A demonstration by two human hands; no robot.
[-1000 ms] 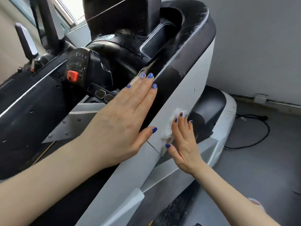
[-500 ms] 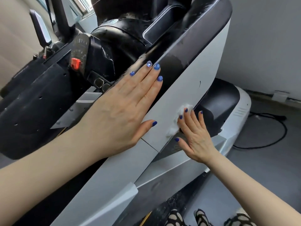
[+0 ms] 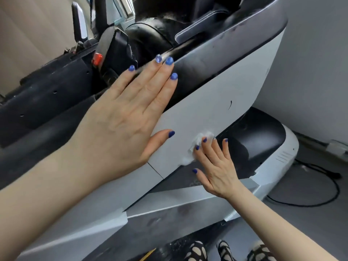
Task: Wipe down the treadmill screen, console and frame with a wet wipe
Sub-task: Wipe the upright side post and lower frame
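Observation:
The treadmill's white side frame panel [image 3: 216, 110] slopes across the middle of the view, topped by a dark console rim [image 3: 226, 53]. My left hand [image 3: 128, 117] lies flat on the panel's upper edge, fingers straight and reaching onto the dark rim. My right hand [image 3: 216, 162] presses a crumpled white wet wipe [image 3: 197, 146] against the panel's lower edge with straight fingers. Most of the wipe is hidden under those fingers. A red safety clip [image 3: 97, 58] sits on the black console at the upper left.
A black and white motor hood [image 3: 273, 147] sits at the right, below the panel. A black cable [image 3: 320, 194] loops on the grey floor near the wall. Patterned shoes [image 3: 226, 251] show at the bottom edge. A black handlebar [image 3: 79, 23] rises at the upper left.
The view has tilted and shifted, so the treadmill sits higher and further right. My right hand with the wipe has stayed near the panel's lower edge. My left hand remains flat in place.

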